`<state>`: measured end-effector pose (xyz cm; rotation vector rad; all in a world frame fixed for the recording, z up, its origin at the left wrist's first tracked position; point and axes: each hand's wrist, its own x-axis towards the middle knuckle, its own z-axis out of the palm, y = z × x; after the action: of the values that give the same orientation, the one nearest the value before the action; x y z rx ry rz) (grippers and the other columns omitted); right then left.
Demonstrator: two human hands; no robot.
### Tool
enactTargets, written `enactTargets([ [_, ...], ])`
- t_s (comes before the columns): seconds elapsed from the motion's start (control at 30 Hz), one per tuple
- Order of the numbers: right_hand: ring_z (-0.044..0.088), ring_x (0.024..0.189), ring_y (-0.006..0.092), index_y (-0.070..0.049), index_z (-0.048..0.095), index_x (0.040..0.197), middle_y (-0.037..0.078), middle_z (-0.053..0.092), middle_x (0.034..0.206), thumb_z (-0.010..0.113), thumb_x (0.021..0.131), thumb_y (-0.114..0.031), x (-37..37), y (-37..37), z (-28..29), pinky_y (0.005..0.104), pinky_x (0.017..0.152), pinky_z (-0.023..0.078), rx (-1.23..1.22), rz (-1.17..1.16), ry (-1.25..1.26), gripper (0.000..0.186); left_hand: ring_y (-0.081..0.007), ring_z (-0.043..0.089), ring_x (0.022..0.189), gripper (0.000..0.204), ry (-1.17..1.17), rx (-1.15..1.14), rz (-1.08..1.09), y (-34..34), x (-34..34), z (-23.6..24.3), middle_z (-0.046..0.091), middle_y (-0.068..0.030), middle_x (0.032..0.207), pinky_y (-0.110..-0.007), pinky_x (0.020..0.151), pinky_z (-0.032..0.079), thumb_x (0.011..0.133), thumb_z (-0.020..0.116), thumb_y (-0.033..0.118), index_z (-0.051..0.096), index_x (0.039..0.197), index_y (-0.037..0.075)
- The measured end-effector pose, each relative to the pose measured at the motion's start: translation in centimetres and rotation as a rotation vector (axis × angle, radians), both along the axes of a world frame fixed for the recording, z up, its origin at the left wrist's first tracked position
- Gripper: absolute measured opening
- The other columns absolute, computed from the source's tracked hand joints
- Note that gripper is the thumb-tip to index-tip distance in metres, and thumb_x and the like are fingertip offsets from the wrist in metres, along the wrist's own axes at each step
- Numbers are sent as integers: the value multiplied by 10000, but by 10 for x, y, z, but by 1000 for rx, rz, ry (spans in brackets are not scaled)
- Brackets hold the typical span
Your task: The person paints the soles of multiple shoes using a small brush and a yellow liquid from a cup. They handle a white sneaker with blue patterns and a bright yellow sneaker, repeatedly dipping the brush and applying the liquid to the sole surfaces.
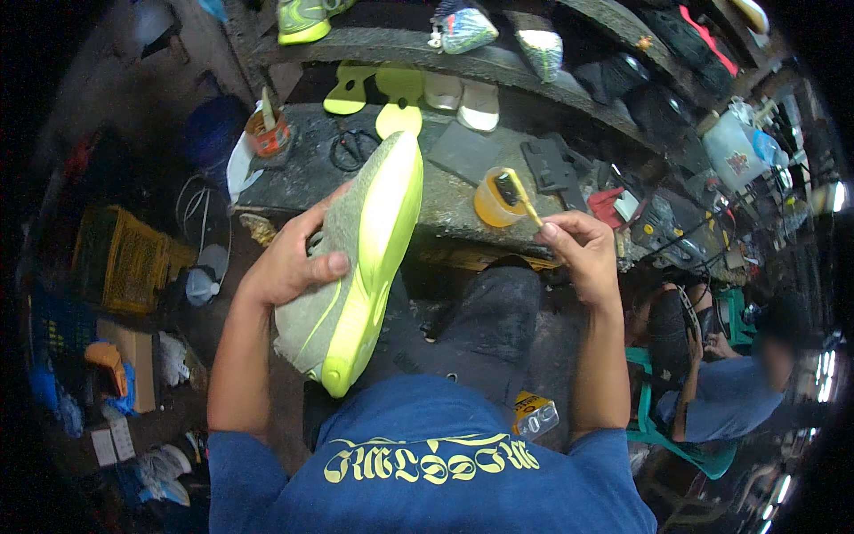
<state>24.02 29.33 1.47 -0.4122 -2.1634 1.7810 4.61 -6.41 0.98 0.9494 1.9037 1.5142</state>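
Note:
My left hand (pixel 298 254) is wrapped around a grey sneaker (pixel 320 307), its fingers partly hidden behind the upper. Tilted toe-up, the shoe turns its bright yellow-green sole edge (pixel 384 218) to the right. Between thumb and fingertips, my right hand (pixel 584 256) pinches the yellow handle of a brush (pixel 527 201). The brush's lower end reaches into a translucent cup (pixel 492 206) with amber contents, standing on the bench. What the brush tip touches inside is hard to make out.
The dark workbench (pixel 445 203) holds yellow-green insoles (pixel 398 118), black scissors (pixel 352 149), an orange tin (pixel 269 133) and a dark flat sheet (pixel 464 151). Shoes line a shelf (pixel 391 43) above. At right, another person (pixel 725 392) sits on a green chair. Crates (pixel 124 258) stand left.

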Motion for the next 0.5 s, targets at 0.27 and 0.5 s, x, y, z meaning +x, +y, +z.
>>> enactTargets([
  [0.27,687,833,143,-14,786,1043,93,753,929,791,865,-43,4,-54,37,263,746,513,220,18,377,180,-240,457,1409,1235,29,65,-58,19,20,33,494,-166,1521,-379,1192,294,646,854,640,352,1572,-3],
  [0.5,501,618,20,-66,796,1043,49,756,931,813,827,-24,-1,-54,37,191,505,324,442,-35,500,221,-260,485,1395,1218,40,96,-120,18,29,39,520,-175,1504,-376,1183,305,618,902,543,354,1584,40],
])
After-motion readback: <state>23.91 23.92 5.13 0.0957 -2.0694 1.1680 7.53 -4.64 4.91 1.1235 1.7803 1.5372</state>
